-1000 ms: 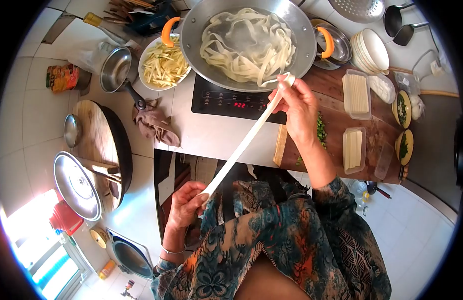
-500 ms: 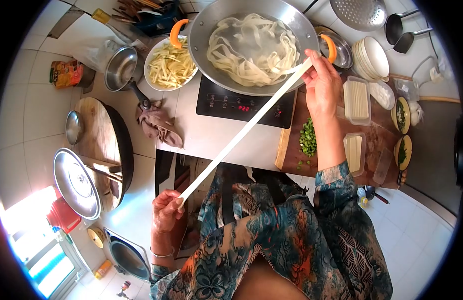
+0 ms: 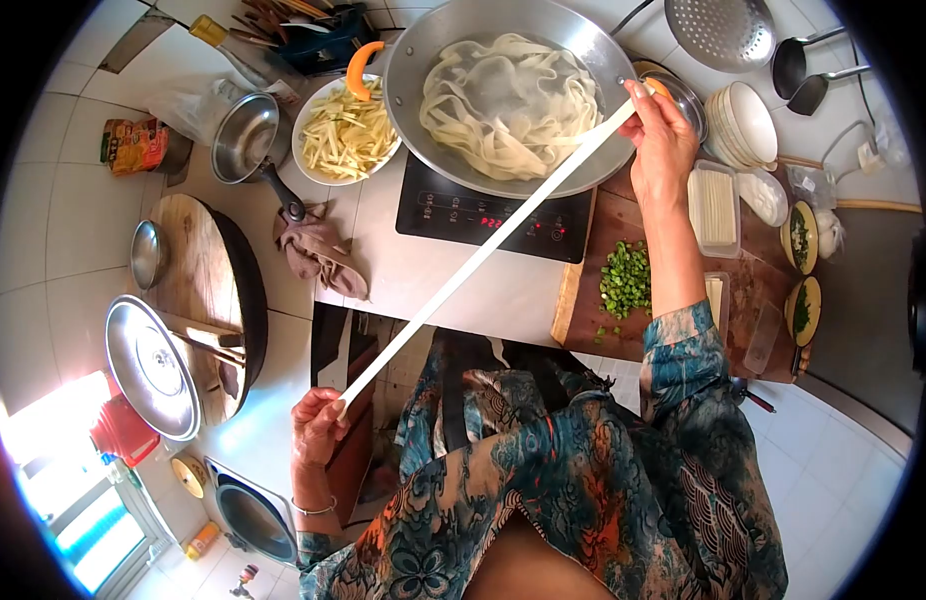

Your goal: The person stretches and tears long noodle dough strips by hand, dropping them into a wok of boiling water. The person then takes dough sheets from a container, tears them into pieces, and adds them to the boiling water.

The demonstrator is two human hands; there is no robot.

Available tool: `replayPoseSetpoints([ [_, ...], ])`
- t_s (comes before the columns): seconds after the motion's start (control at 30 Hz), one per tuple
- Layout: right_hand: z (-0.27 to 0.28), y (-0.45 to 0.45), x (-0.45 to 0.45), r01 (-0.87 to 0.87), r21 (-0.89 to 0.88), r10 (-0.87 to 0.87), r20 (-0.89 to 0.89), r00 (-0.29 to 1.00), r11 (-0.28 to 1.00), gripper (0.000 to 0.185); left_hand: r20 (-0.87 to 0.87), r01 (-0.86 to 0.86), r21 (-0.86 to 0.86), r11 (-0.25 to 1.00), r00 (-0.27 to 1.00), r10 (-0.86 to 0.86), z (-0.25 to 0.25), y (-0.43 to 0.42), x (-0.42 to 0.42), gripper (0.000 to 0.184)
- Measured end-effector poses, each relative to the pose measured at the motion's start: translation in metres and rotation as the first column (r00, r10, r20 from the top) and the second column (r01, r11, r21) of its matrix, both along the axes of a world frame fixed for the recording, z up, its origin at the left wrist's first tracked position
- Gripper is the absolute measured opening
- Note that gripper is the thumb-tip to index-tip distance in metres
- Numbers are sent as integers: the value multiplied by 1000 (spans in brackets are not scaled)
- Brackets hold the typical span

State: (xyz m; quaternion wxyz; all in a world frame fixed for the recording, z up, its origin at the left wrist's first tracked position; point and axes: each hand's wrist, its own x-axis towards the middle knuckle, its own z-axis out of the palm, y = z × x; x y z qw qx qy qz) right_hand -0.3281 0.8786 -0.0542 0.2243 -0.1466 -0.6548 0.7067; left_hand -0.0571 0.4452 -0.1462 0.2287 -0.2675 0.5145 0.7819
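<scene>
A long pale noodle strip (image 3: 483, 258) is stretched taut on a slant between my two hands. My left hand (image 3: 319, 425), low at the left, pinches its lower end. At the pot's right rim, my right hand (image 3: 663, 150) grips the upper end between thumb and fingers. Behind the strip stands a wide metal pot (image 3: 407, 100) with orange handles. Several broad noodles (image 3: 513, 120) lie in its water. The pot rests on a black induction cooker (image 3: 453, 215) with a lit red display.
Left of the pot are a bowl of cut pale strips (image 3: 348, 135), a saucepan (image 3: 245, 140) and a brown cloth (image 3: 318, 250). To the right, a brown board (image 3: 603, 290) bears chopped greens (image 3: 625, 275) and a box of dough strips (image 3: 715, 210). Bowls (image 3: 748, 115) stand behind.
My hands have moved farther apart, the left down and left, the right up and right. The noodle strip between them has grown longer.
</scene>
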Motion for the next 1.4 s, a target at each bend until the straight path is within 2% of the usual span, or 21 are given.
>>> replayPoseSetpoints([
  [0.2,-3,8,-13,-23,251,45,-84,995,968,17,43,22,-46,999,999,-20,-4,-6,1,4],
  [0.37,0,15,-26,19,549,58,-122,991,835,22,61,21,-75,997,998,-17,-6,-8,2,5],
  [0.47,13,9,-40,30,652,110,-173,979,758,25,46,-6,-99,995,999,10,-3,-7,-1,6],
  [0.57,28,-7,-55,-102,635,262,-164,951,765,25,-25,-71,-130,989,997,68,12,11,-18,9],
  [0.6,22,1,-69,-340,746,263,226,938,572,34,-41,-106,-143,984,994,101,22,23,-30,10],
  [0.63,19,12,-84,-586,724,162,570,805,364,45,-65,-140,-152,978,989,132,30,35,-42,12],
  [0.67,8,11,-83,-596,747,205,559,803,296,50,-92,-117,-185,976,991,101,34,44,-50,18],
  [0.77,15,12,-56,-451,783,253,375,892,429,37,-150,-115,-69,991,983,103,60,84,-71,17],
  [0.8,29,-2,-33,-434,723,260,348,901,537,32,-190,-76,-79,994,980,60,64,94,-75,17],
  [0.87,34,-28,18,-562,538,427,365,827,628,29,-275,16,-105,994,961,-44,77,111,-83,17],
  [0.93,44,-57,69,-773,411,632,447,633,484,19,-336,19,-63,998,941,-39,86,130,-90,25],
  [0.97,24,-62,83,-650,697,774,217,595,304,28,-398,23,-56,998,916,-43,96,139,-96,30],
  [1.03,18,-91,116,-679,674,840,159,519,292,52,-460,150,-35,988,875,-149,105,146,-104,41],
  [1.07,18,-97,125,-684,660,832,160,531,310,55,-480,167,-34,985,862,-163,114,154,-109,41],
  [1.1,14,-103,133,-681,589,781,128,611,436,53,-488,200,-40,979,851,-194,120,157,-111,42],
  [1.17,5,-105,141,-635,546,744,32,668,546,48,-596,221,-293,930,718,-358,124,162,-115,42],
  [1.2,6,-104,145,-635,516,720,49,692,575,44,-639,130,-458,879,640,-427,127,165,-117,44],
  [1.27,10,-100,155,-630,457,670,94,736,628,36,-686,16,-525,851,584,-434,126,166,-122,44],
  [1.3,11,-96,160,-664,318,659,138,739,677,31,-709,-46,-550,834,554,-437,125,165,-126,44],
  [1.37,14,-90,166,-670,24,649,223,727,742,23,-670,12,-437,899,663,-334,115,168,-134,35],
  [1.4,16,-89,165,-616,57,593,219,775,785,17,-651,108,-343,933,689,-319,108,174,-137,36],
])
